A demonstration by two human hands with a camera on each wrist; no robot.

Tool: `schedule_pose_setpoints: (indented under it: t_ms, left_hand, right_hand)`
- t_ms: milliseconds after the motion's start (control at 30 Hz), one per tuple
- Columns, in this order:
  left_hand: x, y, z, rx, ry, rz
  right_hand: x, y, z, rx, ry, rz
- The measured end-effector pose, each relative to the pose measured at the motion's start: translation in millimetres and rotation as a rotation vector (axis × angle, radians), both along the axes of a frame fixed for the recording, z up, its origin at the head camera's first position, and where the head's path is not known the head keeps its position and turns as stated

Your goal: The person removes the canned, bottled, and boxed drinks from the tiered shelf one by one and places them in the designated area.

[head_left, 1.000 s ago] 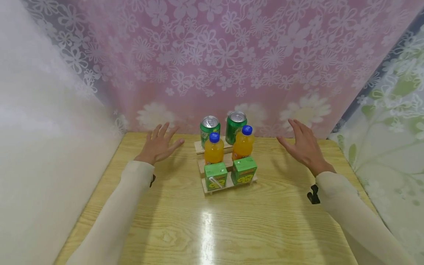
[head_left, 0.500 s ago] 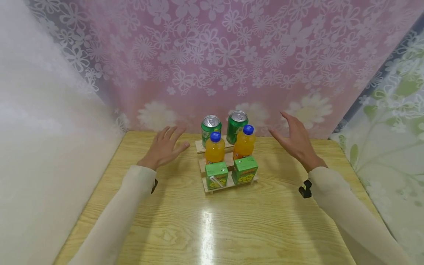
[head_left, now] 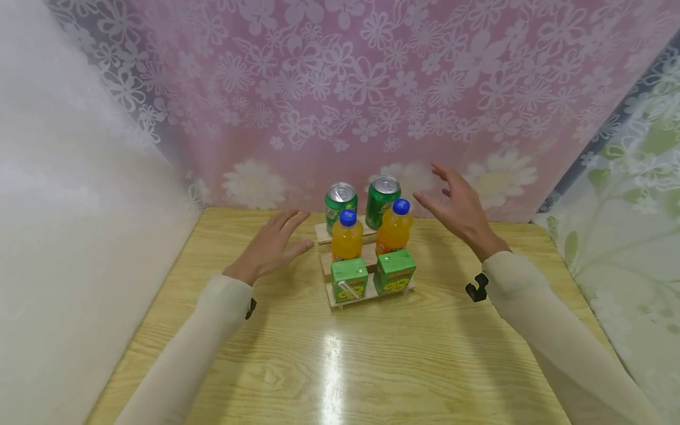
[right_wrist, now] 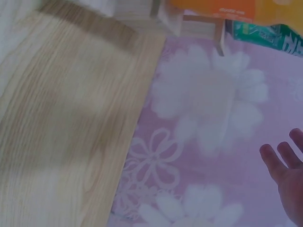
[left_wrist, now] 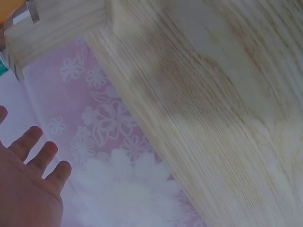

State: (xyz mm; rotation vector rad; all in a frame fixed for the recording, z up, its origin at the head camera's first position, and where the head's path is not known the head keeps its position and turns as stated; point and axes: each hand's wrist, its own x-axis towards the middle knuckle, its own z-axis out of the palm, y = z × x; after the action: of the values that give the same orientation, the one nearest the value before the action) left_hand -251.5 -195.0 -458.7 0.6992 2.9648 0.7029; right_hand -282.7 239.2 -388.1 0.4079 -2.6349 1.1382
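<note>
A stepped wooden rack point(head_left: 326, 264) stands on the table. On its back step are two green soda cans, the left can point(head_left: 341, 203) and the right can point(head_left: 382, 203). Its middle step bears two orange drink bottles with blue caps, a left bottle point(head_left: 347, 239) and a right bottle point(head_left: 394, 230). In front sit two green juice boxes, the left box point(head_left: 349, 280) with a white straw and the right box point(head_left: 395, 273). My left hand point(head_left: 271, 245) hovers left of the rack, fingers extended, touching nothing. My right hand point(head_left: 458, 209) is raised right of the right can, apart from it, fingers relaxed.
The rack stands on a wood-grain table point(head_left: 287, 360), towards its back edge. Behind it hangs a pink flowered curtain point(head_left: 340, 77). A pale wall covering point(head_left: 69, 206) borders the left side, and a flowered sheet point(head_left: 632, 236) borders the right.
Both hands have moved inward towards the rack, the right hand farther, to the left and upward in the head view. The cans, bottles and boxes keep their places on the rack.
</note>
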Motion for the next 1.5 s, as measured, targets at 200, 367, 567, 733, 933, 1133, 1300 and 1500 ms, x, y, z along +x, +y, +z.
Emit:
schedule_pose_setpoints:
  t_ms: [200, 367, 567, 733, 933, 1133, 1300, 1500]
  left_hand:
    - [5.1, 9.5, 2.2, 0.048, 0.002, -0.027]
    - [6.4, 15.8, 3.1, 0.058, 0.028, -0.047]
    - [5.7, 20.9, -0.1, 0.079, 0.044, -0.056]
    - [4.7, 23.4, -4.9, 0.096, 0.063, -0.067]
    - [5.8, 24.8, -10.4, 0.105, 0.081, -0.081]
    - [5.3, 26.6, -14.7, 0.113, 0.133, -0.101]
    - [5.0, 28.8, -14.3, 0.125, 0.174, -0.119]
    - [4.8, 31.3, -11.3, 0.107, 0.187, -0.123]
  right_hand:
    - [-5.4, -17, 10.9, -0.062, -0.059, 0.031]
    - [-11.8, -31, 16.4, -0.077, -0.086, 0.08]
    - [-22.4, -41, 20.6, -0.091, -0.134, 0.177]
    - [-29.5, -47, 23.1, -0.085, -0.222, 0.266]
    - [-35.7, -52, 23.2, -0.103, -0.325, 0.366]
    - [-41.6, -51, 26.2, -0.098, -0.386, 0.424]
    - [-45.9, -51, 32.0, -0.057, -0.456, 0.445]
    - [-50.7, -52, 37.2, 0.031, -0.466, 0.425]
